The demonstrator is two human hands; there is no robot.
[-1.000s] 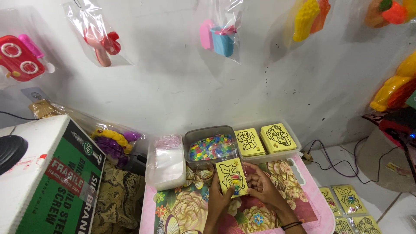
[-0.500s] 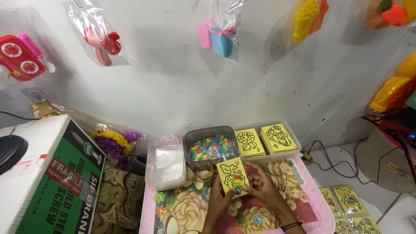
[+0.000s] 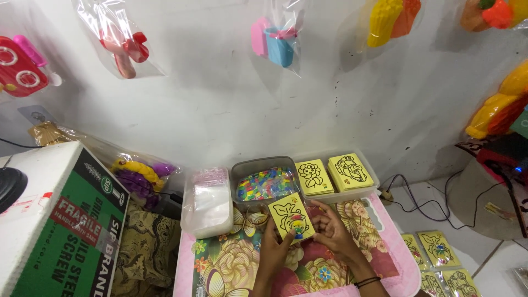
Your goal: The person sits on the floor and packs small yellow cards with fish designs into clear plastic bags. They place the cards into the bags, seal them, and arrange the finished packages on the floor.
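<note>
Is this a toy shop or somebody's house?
Probably a small toy stall or packing corner. Bagged plastic toys hang on the wall, yellow picture cards sit stacked in a tray, and both hands hold one yellow card over a flowery table.

card (image 3: 291, 218): matt yellow paper | tub (image 3: 264, 183): clear plastic | tabletop (image 3: 231, 264): glossy floral

Both hands held a yellow picture card over the flowered table.
The left hand (image 3: 273, 248) and right hand (image 3: 330, 234) gripped the card (image 3: 291, 218) just before a tub of coloured beads (image 3: 266, 183).
</note>
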